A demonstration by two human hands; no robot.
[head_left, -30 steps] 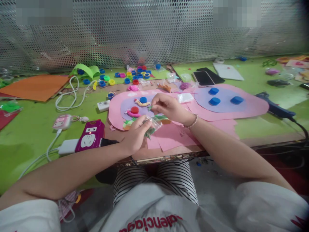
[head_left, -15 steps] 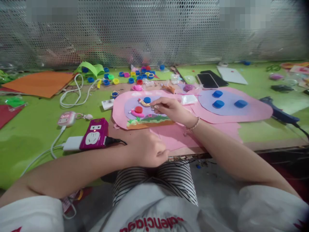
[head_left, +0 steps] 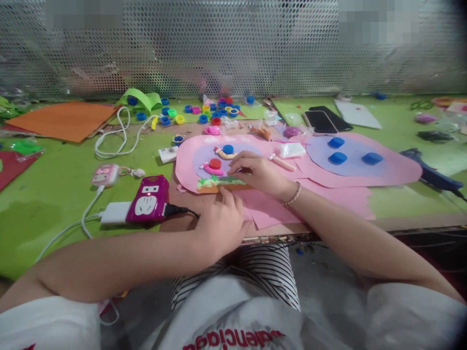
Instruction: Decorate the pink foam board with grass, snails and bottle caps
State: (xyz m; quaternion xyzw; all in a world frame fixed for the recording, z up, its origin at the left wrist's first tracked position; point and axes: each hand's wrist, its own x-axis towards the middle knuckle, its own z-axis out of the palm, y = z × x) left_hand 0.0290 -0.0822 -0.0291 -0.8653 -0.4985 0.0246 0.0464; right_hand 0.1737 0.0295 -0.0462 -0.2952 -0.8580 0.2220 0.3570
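A pink paper piece (head_left: 182,167) lies on the table. It carries a purple oval, a green and brown ground strip (head_left: 209,185), and two clay snails. One snail has a blue cap shell (head_left: 228,149), the other a red cap shell (head_left: 215,164). My right hand (head_left: 260,174) is over the oval, right of the snails, its fingers pinched together; anything between them is too small to make out. At the ground strip's lower edge, my left hand (head_left: 221,221) touches the paper with a stretched finger and holds nothing. A pale clay roll (head_left: 283,163) lies beyond my right hand.
On the right is another pink paper piece (head_left: 397,167) with blue caps (head_left: 372,158), beside a glue gun (head_left: 432,172). A purple power socket (head_left: 149,198) with cords is at left. Behind are loose bottle caps (head_left: 204,118), a phone (head_left: 321,122) and orange paper (head_left: 62,119).
My left hand has moved up from the table's front edge to the paper, and its finger has stretched out. My right hand has shifted slightly down. The view has turned a little.
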